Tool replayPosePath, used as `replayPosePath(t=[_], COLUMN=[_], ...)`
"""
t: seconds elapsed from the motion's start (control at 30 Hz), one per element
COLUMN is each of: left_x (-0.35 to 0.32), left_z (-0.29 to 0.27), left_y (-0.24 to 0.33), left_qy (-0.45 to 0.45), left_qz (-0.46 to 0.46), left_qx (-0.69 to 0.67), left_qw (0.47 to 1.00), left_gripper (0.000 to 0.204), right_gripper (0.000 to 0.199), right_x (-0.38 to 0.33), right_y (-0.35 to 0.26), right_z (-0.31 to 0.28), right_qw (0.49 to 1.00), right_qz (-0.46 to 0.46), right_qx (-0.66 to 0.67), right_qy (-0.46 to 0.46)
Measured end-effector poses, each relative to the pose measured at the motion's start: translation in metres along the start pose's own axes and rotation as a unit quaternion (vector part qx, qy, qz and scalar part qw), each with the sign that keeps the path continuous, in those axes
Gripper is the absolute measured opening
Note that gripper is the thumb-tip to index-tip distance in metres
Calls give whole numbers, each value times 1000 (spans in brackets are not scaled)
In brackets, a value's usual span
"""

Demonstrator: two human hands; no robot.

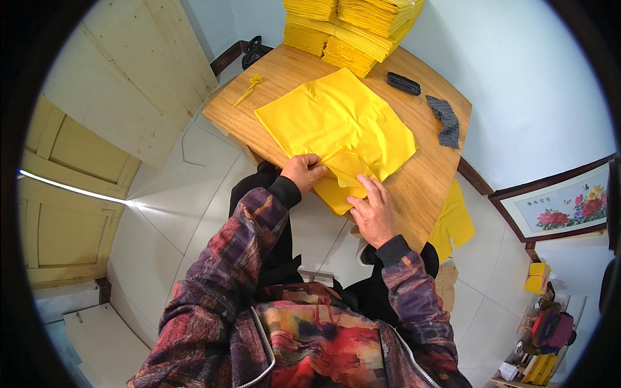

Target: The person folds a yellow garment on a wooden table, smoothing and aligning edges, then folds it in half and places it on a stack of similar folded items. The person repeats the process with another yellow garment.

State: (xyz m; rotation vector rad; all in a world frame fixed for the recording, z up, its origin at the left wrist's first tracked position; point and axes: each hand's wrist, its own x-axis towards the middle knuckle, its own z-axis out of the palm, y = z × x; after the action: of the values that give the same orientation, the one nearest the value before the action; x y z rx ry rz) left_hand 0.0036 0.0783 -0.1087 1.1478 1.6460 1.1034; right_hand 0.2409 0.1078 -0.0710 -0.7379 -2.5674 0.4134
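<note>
A folded yellow sheet (344, 184) is pinched at the table's (427, 174) near edge by the left hand (303, 172), fingers curled on its fold; it is pressed flat by the right hand (373, 210), fingers spread; larger yellow sheets (336, 119) lie beneath; yellow stacks (352, 29) stand behind.

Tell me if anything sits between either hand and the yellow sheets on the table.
Nothing visible does. The left hand and right hand both rest directly on the yellow sheets at the near edge of the wooden table.
</note>
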Motion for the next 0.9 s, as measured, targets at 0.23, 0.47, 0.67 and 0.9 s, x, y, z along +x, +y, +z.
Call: replayPosePath(t=[0.23, 0.47, 0.67, 0.9], left_x=[0, -1, -3, -6], left_z=[-1, 1, -7, -22], left_y=[-1, -3, 5, 11], left_qy=[18, 11, -26, -141], left_qz=[25, 23, 19, 82], left_qx=[7, -15, 40, -46], left_qw=[1000, 1000, 999, 986], left_gripper=[20, 20, 20, 25], right_gripper=[11, 14, 16, 16], right_x=[11, 21, 27, 30], right_y=[3, 9, 17, 18], right_z=[3, -1, -6, -8], right_qw=[998, 988, 986, 978], right_qz=[29, 77, 76, 102], right_qx=[40, 130, 146, 181], right_qy=[32, 22, -8, -19])
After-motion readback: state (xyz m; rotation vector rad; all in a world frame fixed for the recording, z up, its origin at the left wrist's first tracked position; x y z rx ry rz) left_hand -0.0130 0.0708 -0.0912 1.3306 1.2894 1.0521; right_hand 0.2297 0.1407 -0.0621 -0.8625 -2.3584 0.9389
